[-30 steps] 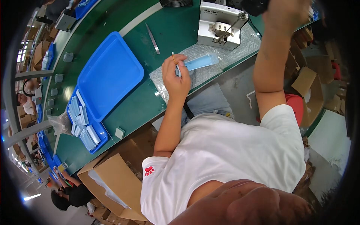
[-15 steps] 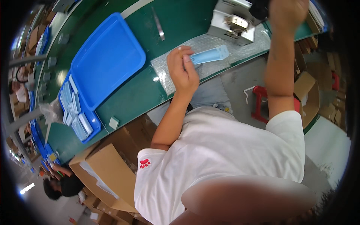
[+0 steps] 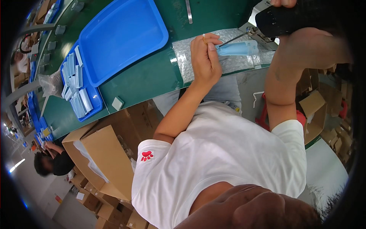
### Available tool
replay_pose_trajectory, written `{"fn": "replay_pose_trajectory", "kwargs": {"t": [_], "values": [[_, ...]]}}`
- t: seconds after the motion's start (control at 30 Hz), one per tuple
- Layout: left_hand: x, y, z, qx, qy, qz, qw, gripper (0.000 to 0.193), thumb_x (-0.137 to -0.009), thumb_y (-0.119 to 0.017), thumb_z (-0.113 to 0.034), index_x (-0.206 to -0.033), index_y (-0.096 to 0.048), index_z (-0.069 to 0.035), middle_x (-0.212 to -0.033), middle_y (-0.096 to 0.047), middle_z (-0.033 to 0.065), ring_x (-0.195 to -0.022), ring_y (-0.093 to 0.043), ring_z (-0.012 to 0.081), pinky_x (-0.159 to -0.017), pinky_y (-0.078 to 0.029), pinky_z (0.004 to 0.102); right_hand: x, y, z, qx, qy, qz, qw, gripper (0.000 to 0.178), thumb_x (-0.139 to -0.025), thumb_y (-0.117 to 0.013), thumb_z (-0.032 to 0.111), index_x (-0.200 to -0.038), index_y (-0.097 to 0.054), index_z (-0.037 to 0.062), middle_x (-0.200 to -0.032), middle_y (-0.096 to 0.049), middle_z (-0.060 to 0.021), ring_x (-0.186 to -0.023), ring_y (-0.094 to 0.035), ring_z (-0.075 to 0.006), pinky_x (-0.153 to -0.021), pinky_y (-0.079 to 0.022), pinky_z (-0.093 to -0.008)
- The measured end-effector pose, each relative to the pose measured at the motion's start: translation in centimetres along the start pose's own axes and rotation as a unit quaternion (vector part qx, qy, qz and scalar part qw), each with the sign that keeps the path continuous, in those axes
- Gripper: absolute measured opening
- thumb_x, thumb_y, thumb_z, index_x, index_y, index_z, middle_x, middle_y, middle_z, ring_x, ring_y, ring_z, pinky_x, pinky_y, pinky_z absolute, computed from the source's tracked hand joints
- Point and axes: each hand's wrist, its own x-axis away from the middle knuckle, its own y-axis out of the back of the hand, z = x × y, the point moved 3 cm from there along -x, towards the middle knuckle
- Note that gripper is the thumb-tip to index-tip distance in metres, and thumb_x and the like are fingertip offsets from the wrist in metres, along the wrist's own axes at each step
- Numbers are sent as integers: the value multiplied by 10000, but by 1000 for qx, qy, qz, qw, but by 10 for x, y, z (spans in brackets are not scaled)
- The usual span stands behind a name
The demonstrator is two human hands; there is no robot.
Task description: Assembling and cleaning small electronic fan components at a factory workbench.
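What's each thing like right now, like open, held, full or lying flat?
left hand: closed on the light-blue piece
light-blue piece: held at one end
right hand: closed around the black driver
black driver: held, bit pointing toward the light-blue piece
large blue tray: open side up
small blue tray: holding loose parts
bubble wrap: spread flat
cardboard box: open

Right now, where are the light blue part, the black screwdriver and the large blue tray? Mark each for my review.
Light blue part [image 3: 237,49]: head view, middle of its exposed length.
Black screwdriver [image 3: 284,20]: head view, its dark housing.
Large blue tray [image 3: 122,34]: head view, its bare floor.
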Motion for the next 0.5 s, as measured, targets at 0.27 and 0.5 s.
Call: {"fn": "replay_pose_trajectory", "kwargs": {"t": [0.27, 0.5], "values": [[0, 0, 3, 9, -1, -4, 1000, 191, -1030, -437, -81, -981, -612, -24, -1062, -644, 122, -967, -553, 306, -888, -428, 405, 4, 3, -14, -10, 19, 32, 999, 805, -917, -395, 800, -1010, -561, 18, -734, -572, -84, -609, -575, -167, -529, -486, -312], [0, 0, 3, 16, 2, -11, 1000, 185, -1020, -436, -66, -983, -614, -29, -1061, -645, 117, -952, -553, 297, -873, -432, 391, 13, 17, -10, -26, 40, 65, 997, 860, -873, -407, 843, -1044, -558, 13, -770, -571, -93, -652, -576, -180, -571, -487, -326]]}}
